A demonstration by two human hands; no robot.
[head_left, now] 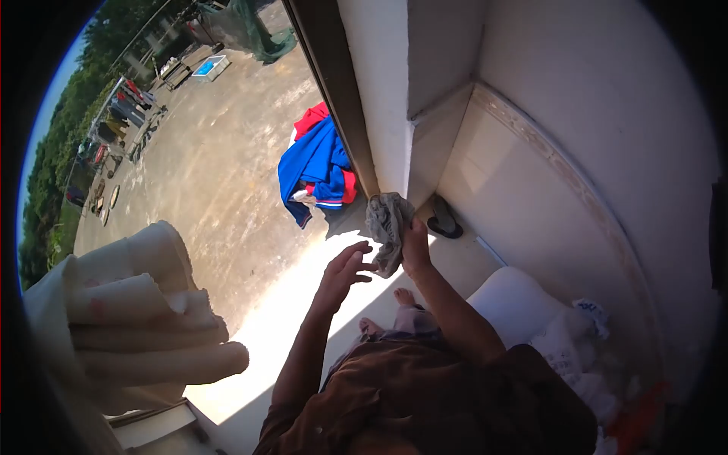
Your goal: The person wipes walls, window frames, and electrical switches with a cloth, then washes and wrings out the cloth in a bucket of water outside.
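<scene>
Grey crumpled cloth [388, 227] hangs in the air in front of the person, just below the corner of the white wall [379, 91], above the sunlit floor [280, 334]. Its folds hide its shape; kind of garment cannot be told. Right hand [415, 246] is clenched on the cloth's right edge, fingertips hidden behind the fabric. Left hand [343, 271] is open, fingers spread and slightly curled, tips at or just short of the cloth's lower left edge; contact cannot be confirmed. Bare feet [387, 311] partly covered by the person's own body. Blue and red garments [318, 171] lie heaped on the concrete yard [212, 152] beside the door frame. Dark sandal [444, 222] on the floor near the wall. Pale folded fabric [144, 318], blurred, fills the left foreground. White sack [516, 299] at right, partly cut off.
</scene>
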